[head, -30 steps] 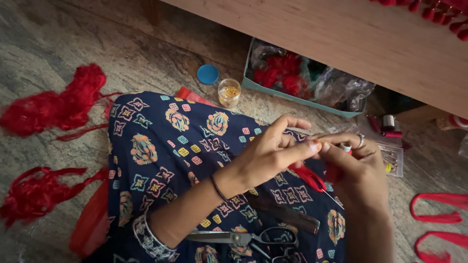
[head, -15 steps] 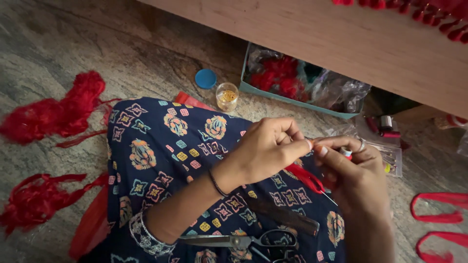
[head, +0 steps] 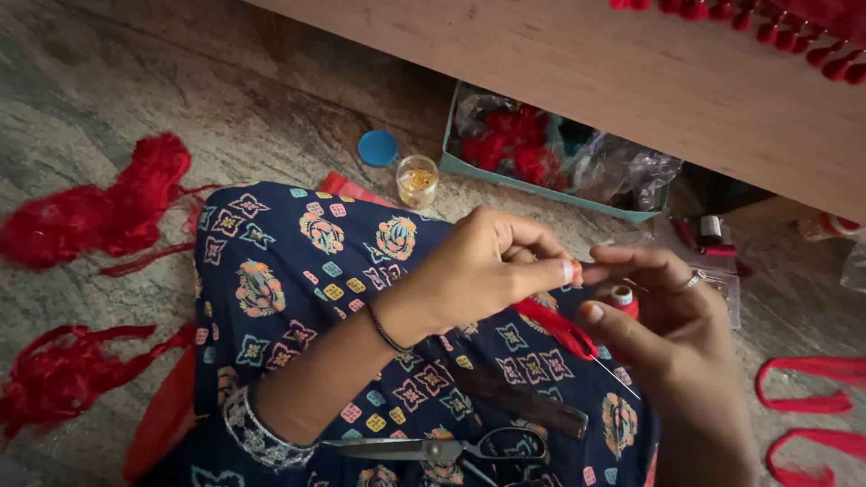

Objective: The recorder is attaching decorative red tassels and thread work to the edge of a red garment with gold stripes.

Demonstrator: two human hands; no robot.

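The person is sitting on the stone floor (head: pixel 271 99), with both hands working over a lap covered in dark blue patterned fabric (head: pixel 298 271). The left hand (head: pixel 478 271) is curling its fingers closed, thumb and forefinger pinching at the tip where they meet the right hand; what they are pinching is too small to tell. The right hand (head: pixel 672 311) is gripping a small red thread spool (head: pixel 622 299) between thumb and fingers, and a ring is showing on one finger. A strand of red thread (head: pixel 555 326) is hanging from between the two hands onto the lap, and a thin needle-like line is running down below it. Black-handled scissors (head: pixel 442 448) are lying on the lap, near the left forearm. A small open jar of gold beads (head: pixel 417 180) is standing on the floor, its blue lid (head: pixel 377 148) just beside it. Red thread bundles (head: pixel 99 207) are lying on the floor, well apart from the hands. A teal tray (head: pixel 541 185) holding red material and clear bags is sitting under a wooden ledge.
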